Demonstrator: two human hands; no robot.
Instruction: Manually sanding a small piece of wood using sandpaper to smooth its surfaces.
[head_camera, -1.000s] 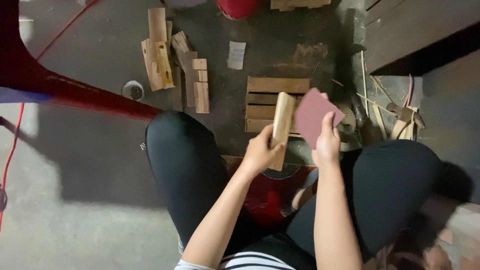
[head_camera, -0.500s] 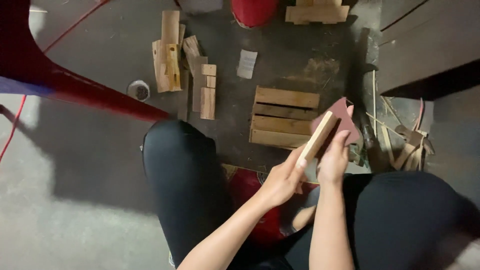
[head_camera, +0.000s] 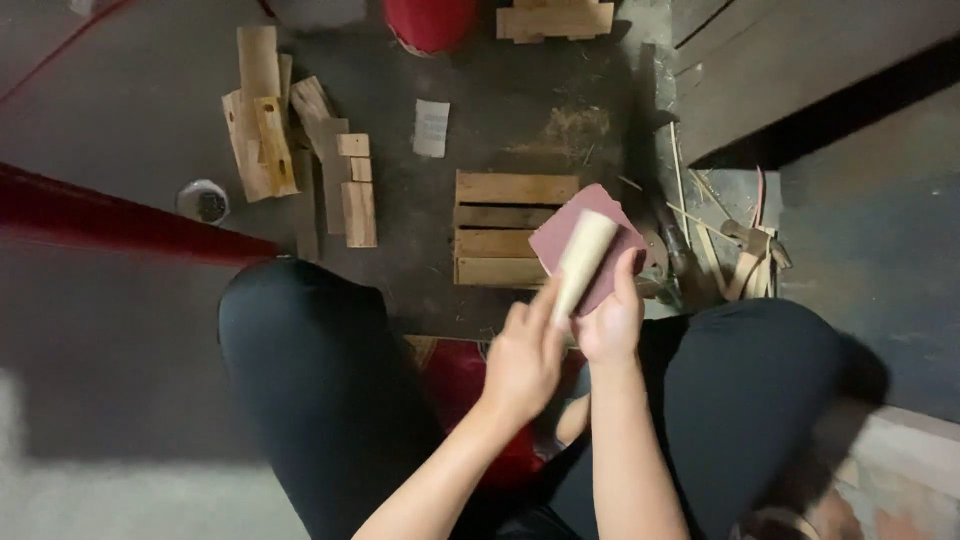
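Note:
I sit with my knees apart over a dark floor. My left hand (head_camera: 522, 360) grips the lower end of a short pale wooden piece (head_camera: 583, 259), which points up and to the right. My right hand (head_camera: 612, 316) holds a reddish-brown sheet of sandpaper (head_camera: 560, 235) flat behind the wood, touching it. Both hands are blurred. Just beyond them a small slatted wooden panel (head_camera: 505, 228) lies on the floor.
Several loose wood offcuts (head_camera: 300, 160) lie at the upper left, with a small round tin (head_camera: 203, 201) beside a red bar (head_camera: 120, 225). A pale scrap of paper (head_camera: 432, 127), a red round object (head_camera: 430, 22), another wooden assembly (head_camera: 555, 20) and splinters (head_camera: 745, 255) surround the panel.
The wooden piece tilted from upright to leaning right and now lies across the sandpaper. Both hands have drawn together, and the view has shifted.

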